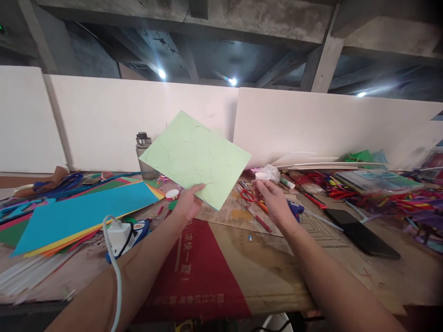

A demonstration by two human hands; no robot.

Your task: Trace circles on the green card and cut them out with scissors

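Note:
A light green sheet of paper (199, 159) with several circles drawn on it is tilted up above the table. My left hand (189, 203) grips its lower edge, thumb on the front face. My right hand (273, 200) is over the clutter to the right, fingers curled in. Right by its fingertips are the red handles of scissors (247, 195); whether the fingers touch them I cannot make out. Just behind that hand stands a small white cup (263, 176). Pens and a red marker (263, 224) lie on a printed cardboard piece (224, 214) below.
Blue and other coloured sheets (93, 212) are stacked left, beside a white plug with cable (120, 237). A bottle (147, 157) stands behind the paper. To the right lie a black phone (362, 233), a plastic case (377, 180) and colourful pipe cleaners (408, 207). White panels (311, 124) border the back.

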